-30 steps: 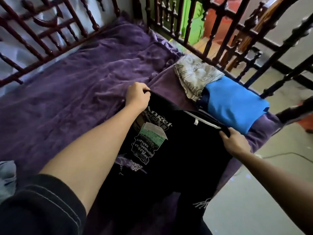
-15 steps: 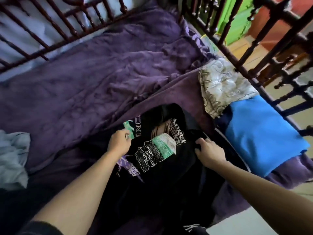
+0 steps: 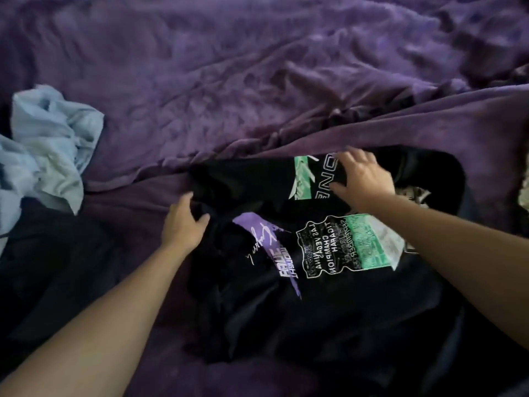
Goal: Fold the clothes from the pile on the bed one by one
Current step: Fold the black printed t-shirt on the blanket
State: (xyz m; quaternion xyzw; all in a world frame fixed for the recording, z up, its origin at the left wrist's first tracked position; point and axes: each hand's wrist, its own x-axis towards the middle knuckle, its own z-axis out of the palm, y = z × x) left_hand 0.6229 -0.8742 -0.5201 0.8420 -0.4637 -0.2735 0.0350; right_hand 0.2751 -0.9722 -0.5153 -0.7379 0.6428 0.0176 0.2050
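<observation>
A black T-shirt with green, purple and white prints lies partly folded on the purple bedspread. My left hand grips the shirt's left edge, thumb and fingers curled round a bunch of black cloth. My right hand lies flat on the folded-over upper part, fingers spread across the green print and white letters. The shirt's lower half runs towards me and out of the bottom of the view.
A crumpled pale blue garment sits at the left edge on a dark garment. A patterned grey cloth peeks in at the right edge. The bedspread is rumpled with a raised fold behind the shirt.
The view has dropped and swung left, so the bed rails and blue folded cloth are out of sight. Both hands slid left along the shirt; the right hand let go and now lies flat.
</observation>
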